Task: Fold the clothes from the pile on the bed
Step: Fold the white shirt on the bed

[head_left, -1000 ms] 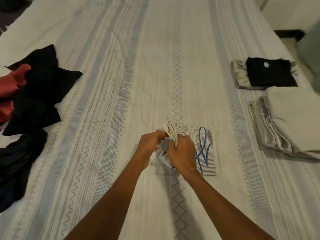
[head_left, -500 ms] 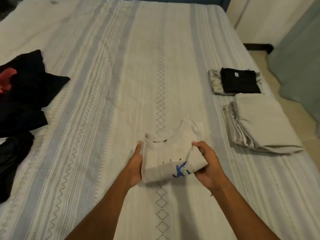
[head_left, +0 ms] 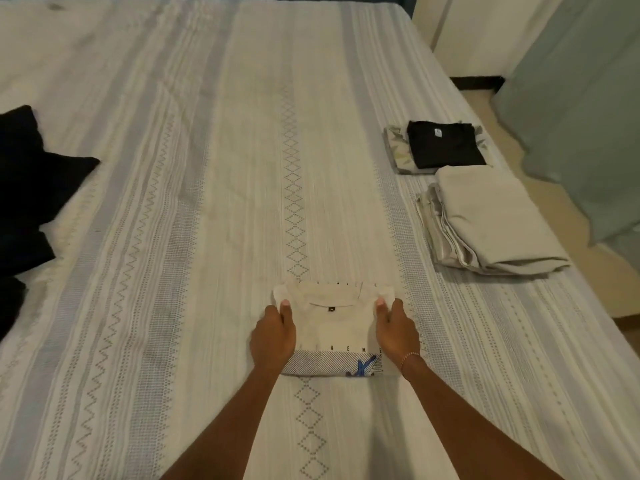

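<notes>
Left hand: the left hand [head_left: 273, 336] lies on the left edge of the folded white T-shirt [head_left: 334, 327], fingers stretched forward and close together, pressing the cloth flat; it grips nothing.
Right hand: the right hand [head_left: 396, 329] lies on the shirt's right edge in the same way, fingers straight and pressing down; a thin bracelet [head_left: 408, 358] sits on its wrist.
T-shirt: folded into a small rectangle, collar and dark neck label facing up at the far side, a blue-and-grey print along the near edge. It lies on the bed [head_left: 207, 168] just ahead of the person, on the central diamond stripe of the cover.
Folded stacks: to the right, well apart from the shirt, a folded beige garment [head_left: 491, 223] lies near the bed's right edge; just beyond it a folded black shirt [head_left: 445, 145] rests on a patterned light piece [head_left: 398, 150].
Pile: at the left edge of the bed, dark unfolded clothes [head_left: 31, 188] lie in a loose heap.
Surroundings: a pale green curtain [head_left: 581, 98] hangs at the right, past the bed.
</notes>
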`<state>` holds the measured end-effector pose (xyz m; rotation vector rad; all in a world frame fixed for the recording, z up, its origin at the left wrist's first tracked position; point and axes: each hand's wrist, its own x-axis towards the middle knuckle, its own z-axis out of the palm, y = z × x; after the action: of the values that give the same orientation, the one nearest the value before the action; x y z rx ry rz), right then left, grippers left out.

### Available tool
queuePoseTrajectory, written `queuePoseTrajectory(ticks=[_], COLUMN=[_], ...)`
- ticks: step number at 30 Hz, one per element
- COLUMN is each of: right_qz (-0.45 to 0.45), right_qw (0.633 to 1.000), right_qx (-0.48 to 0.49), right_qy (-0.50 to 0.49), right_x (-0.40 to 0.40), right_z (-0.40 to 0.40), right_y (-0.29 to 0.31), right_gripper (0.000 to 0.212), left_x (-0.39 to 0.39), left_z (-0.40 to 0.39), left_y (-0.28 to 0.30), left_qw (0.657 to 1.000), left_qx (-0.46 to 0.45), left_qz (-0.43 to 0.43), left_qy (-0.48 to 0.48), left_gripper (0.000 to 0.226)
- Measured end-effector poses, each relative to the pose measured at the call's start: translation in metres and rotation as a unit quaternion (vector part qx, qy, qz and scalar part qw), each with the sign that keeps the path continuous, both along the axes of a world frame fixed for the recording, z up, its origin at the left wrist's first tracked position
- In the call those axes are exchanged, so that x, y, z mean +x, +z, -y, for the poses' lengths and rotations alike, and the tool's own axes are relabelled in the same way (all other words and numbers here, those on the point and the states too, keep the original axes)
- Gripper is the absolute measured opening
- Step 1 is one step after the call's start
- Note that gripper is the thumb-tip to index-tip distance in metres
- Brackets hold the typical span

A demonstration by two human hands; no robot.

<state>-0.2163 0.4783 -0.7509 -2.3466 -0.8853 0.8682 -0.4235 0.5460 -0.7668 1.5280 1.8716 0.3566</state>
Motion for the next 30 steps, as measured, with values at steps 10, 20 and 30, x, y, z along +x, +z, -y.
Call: queuePoseTrajectory(ticks=[10, 20, 30], right_qz=[0.019, -0.018, -0.086], right_qw=[0.986, 0.967, 0.967], right_qx=[0.167, 0.252, 0.237], right_qy=[-0.004, -0.017, 0.015], right_x=[0.018, 0.171, 0.354], right_z=[-0.010, -0.076, -0.192], right_y=[0.028, 0.114, 0.145], right_gripper=[0.035, 0.025, 0.015], left_x=[0.022, 0.175, 0.355], left_z=[-0.008, -0.072, -0.194], left_y=[0.022, 0.109, 0.145], left_qw=[0.982, 0.971, 0.973], left_qx=[0.061, 0.112, 0.130], left_qz=[0.170, 0.205, 0.192], left_qy=[0.056, 0.049, 0.016], left_gripper=[0.043, 0.044, 0.042])
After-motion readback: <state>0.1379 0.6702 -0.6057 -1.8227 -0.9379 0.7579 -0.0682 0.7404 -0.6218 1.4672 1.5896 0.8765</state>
